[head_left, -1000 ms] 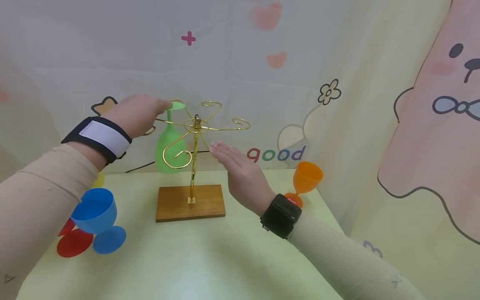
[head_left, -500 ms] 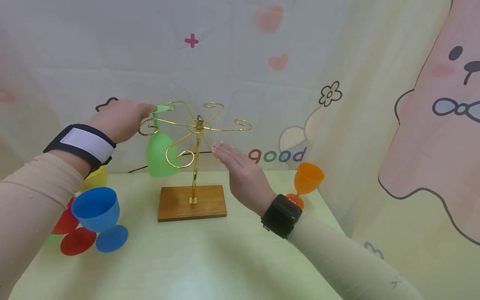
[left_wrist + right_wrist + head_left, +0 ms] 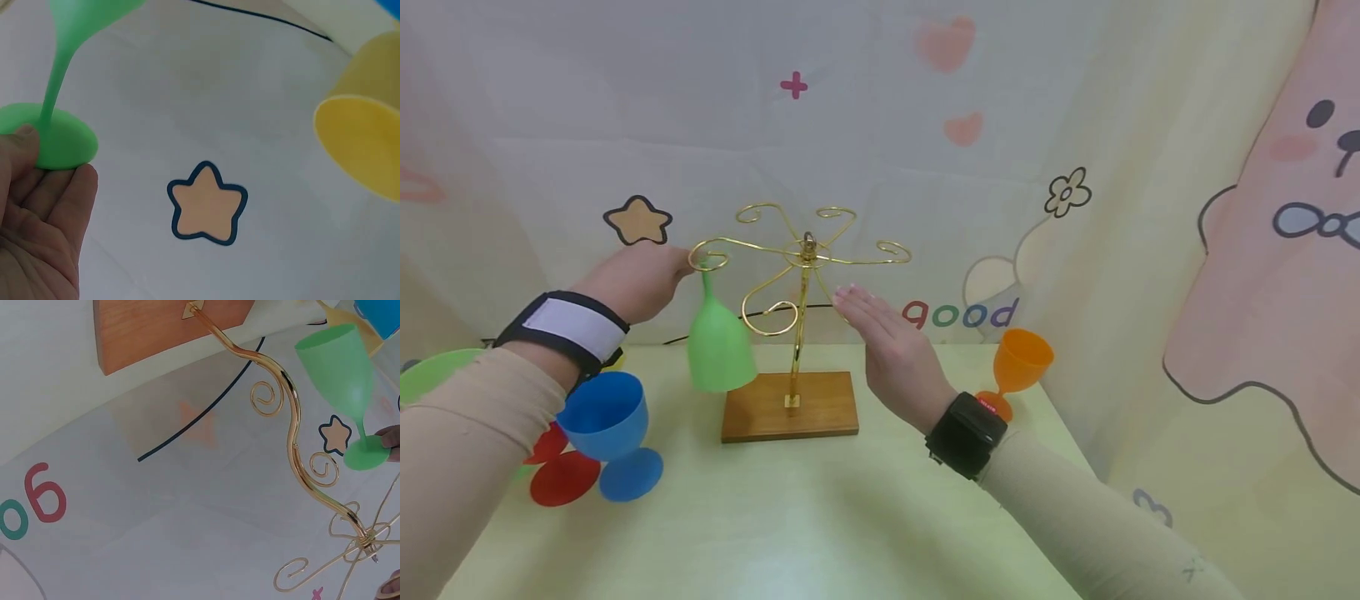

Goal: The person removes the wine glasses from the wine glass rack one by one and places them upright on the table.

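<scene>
My left hand [image 3: 640,279] pinches the foot of a green plastic goblet [image 3: 721,346], which hangs upside down, bowl lowest. In the left wrist view the thumb lies on the goblet's foot [image 3: 69,140] with fingers beneath. A gold stand [image 3: 799,333] with curled hooks rises from a wooden base [image 3: 827,408]; its left hook [image 3: 709,260] is at the goblet's stem. Whether stem and hook touch, I cannot tell. My right hand [image 3: 898,354] holds the stand's front right arm, fingers extended. That arm's curl is mostly hidden by the hand, as is the thumb.
At the left stand a blue goblet [image 3: 606,417], a red goblet [image 3: 567,479] and a yellow goblet [image 3: 362,140], partly behind the left arm. Another green goblet [image 3: 433,371] shows at the left edge. An orange goblet [image 3: 1022,358] stands upright at the right. A printed curtain hangs behind.
The left hand has moved the green goblet left from beside the stand's back left, then down, so that the left hook now crosses its stem. The right hand has stayed at the stand.
</scene>
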### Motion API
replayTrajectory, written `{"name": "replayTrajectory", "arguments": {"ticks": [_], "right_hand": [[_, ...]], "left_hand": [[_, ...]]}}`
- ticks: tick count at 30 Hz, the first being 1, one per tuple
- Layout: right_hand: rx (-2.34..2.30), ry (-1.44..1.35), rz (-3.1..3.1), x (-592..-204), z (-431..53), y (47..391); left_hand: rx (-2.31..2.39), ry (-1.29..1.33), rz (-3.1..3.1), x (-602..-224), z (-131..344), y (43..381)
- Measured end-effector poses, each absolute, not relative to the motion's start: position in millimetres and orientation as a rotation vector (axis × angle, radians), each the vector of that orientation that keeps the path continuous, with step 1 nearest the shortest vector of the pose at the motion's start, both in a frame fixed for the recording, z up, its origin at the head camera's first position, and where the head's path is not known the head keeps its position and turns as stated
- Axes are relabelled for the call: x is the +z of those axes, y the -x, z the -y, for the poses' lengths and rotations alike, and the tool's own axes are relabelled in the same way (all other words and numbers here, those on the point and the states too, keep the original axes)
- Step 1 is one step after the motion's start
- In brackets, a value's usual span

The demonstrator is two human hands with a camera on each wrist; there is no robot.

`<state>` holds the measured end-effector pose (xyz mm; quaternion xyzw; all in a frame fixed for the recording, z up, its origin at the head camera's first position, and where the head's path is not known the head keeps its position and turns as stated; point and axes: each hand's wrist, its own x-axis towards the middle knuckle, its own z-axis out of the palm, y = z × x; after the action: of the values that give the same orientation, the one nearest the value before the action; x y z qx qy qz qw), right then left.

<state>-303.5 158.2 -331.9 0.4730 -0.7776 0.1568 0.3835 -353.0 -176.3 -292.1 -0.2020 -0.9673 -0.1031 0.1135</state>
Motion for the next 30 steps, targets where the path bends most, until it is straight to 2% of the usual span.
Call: {"name": "replayTrajectory", "arguments": {"ticks": [9,16,23,30], "right_hand": [[0.439,-1.225,1.981,-337,-159,302],[0.262,-1.145,2.069,-357,-168,302],[0.282,-1.054,2.203,-387,-186,293],[0.317,-1.08,2.205,-404,-198,287]], "left_hand": [[-0.43,0.706,2.806,-312,163,328],[-0.641,0.76,2.813,-325,151,313],[-0.933,0.714,2.832,-334,142,293],[-1.313,0.674,2.855,-363,134,276]]}}
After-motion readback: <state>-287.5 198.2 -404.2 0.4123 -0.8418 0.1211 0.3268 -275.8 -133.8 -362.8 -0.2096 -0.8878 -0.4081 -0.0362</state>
